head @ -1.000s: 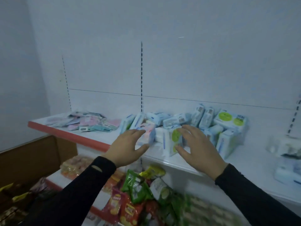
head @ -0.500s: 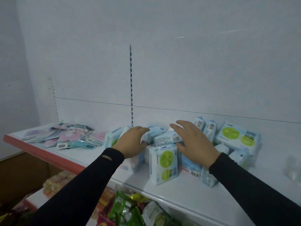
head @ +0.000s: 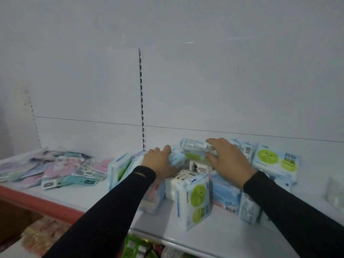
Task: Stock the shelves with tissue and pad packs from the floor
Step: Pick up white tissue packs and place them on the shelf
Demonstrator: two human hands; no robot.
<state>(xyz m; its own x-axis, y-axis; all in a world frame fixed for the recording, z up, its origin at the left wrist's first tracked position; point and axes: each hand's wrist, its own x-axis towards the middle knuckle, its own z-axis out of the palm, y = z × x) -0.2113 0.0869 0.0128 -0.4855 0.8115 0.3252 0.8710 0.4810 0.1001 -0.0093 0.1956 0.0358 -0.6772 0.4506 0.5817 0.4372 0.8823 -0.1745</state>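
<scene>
White shelf (head: 214,231): right hand (head: 229,161) fingers pinch light-blue barcoded pack (head: 195,146) (left hand (head: 160,162) curls on another).

Both arms reach forward and up from the bottom of the frame, each in a long black sleeve to the wrist. Left forearm enters from lower left and angles up to the right; right forearm enters from lower right and angles up to the left. Left hand (head: 160,162): back toward the camera, fingers curled forward over a pale blue pack (head: 176,158), thumb side hidden. Right hand (head: 228,160): back up, wrist slightly bent, index finger laid along the top of a barcoded pack (head: 195,146) and thumb beneath it, pinching it. The hands are near each other, not touching.
</scene>
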